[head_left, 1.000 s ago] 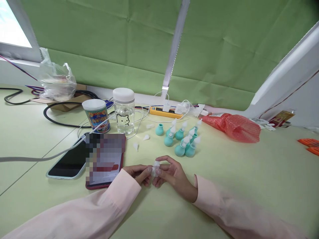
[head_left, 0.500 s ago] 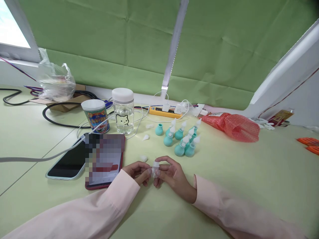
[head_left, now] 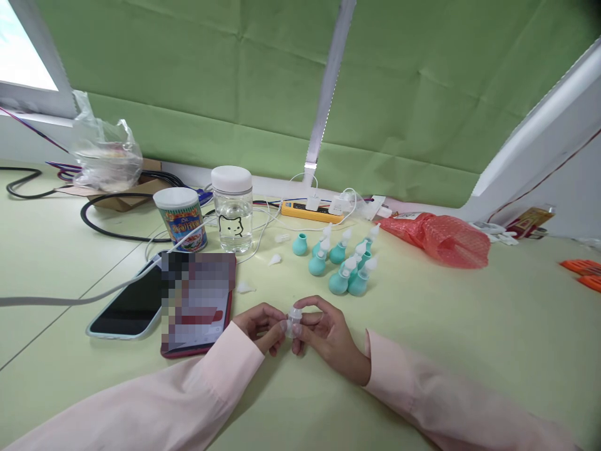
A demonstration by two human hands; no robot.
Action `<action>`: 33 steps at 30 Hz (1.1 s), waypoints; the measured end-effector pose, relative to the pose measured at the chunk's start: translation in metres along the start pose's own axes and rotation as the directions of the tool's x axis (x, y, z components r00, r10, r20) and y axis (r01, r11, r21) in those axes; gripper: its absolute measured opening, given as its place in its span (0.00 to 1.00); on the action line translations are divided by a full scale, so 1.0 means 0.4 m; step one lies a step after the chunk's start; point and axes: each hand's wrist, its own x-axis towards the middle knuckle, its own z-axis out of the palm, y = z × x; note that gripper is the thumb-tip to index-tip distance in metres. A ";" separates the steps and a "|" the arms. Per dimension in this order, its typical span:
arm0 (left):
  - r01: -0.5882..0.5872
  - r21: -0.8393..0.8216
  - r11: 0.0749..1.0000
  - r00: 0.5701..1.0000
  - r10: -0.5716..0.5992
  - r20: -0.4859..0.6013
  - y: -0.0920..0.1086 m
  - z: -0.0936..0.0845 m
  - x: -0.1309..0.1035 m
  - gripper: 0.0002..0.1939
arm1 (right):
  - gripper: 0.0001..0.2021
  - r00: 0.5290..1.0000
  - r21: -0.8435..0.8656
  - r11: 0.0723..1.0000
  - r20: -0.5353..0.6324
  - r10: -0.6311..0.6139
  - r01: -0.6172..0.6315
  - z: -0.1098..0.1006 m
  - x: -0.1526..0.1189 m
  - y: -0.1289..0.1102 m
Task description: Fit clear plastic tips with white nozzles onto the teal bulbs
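Note:
In front of me, a small clear plastic tube piece stands roughly upright between my fingers. My right hand is closed on it, a finger on its top and the thumb on its side. The thumb and fingertips of my left hand pinch its left side. Behind my hands stand several teal bulb aspirators with clear and white tips. One bare teal bulb has an open neck. Loose on the table are a white nozzle tip, another white tip and a clear tube piece.
To the left lie a red-edged phone and a black-screened phone. Behind them are a noodle cup and a water bottle. An orange power strip with cables and red bubble wrap lie along the back.
The white nozzle tip just behind my left hand is now farther left, beside the phone. My hands hold the clear piece in nearly the same place, and more of it shows.

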 end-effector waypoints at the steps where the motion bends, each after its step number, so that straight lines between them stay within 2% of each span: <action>1: 0.003 0.001 1.000 1.000 -0.003 0.003 0.000 -0.002 0.000 0.14 | 0.14 1.000 -0.004 1.000 -0.002 0.000 0.000 0.000 0.000 0.000; 8: 0.094 -0.076 0.993 0.994 -0.090 0.058 0.014 -0.014 0.001 0.19 | 0.14 1.000 0.000 1.000 -0.022 0.004 -0.004 0.010 -0.006 0.000; 14: 0.116 -0.133 0.984 0.992 -0.109 0.062 0.030 -0.005 -0.004 0.23 | 0.12 0.984 -0.111 0.987 -0.119 -0.132 0.119 0.016 -0.019 0.004; 19: 0.082 -0.168 0.982 0.994 -0.068 0.087 0.027 0.006 -0.011 0.22 | 0.09 0.972 -0.217 0.962 -0.130 -0.197 0.166 0.015 -0.022 0.008; 23: 0.008 -0.148 0.989 1.000 -0.005 0.020 0.015 0.010 -0.015 0.20 | 0.09 0.961 -0.214 0.947 -0.083 -0.264 0.241 0.009 -0.016 -0.004; 26: -0.008 -0.108 0.994 0.998 0.002 -0.056 0.006 0.011 -0.015 0.22 | 0.12 0.933 -0.286 0.902 -0.059 -0.354 0.324 -0.003 0.012 -0.013; 28: -0.014 -0.085 0.996 0.996 0.007 -0.087 0.001 0.011 -0.015 0.23 | 0.13 0.924 -0.391 0.856 -0.036 -0.381 0.338 -0.013 0.044 -0.013; 33: -0.057 -0.050 0.997 0.994 0.052 -0.098 -0.010 0.012 -0.014 0.21 | 0.14 0.926 -0.655 0.666 0.155 -0.346 0.358 -0.029 0.114 0.005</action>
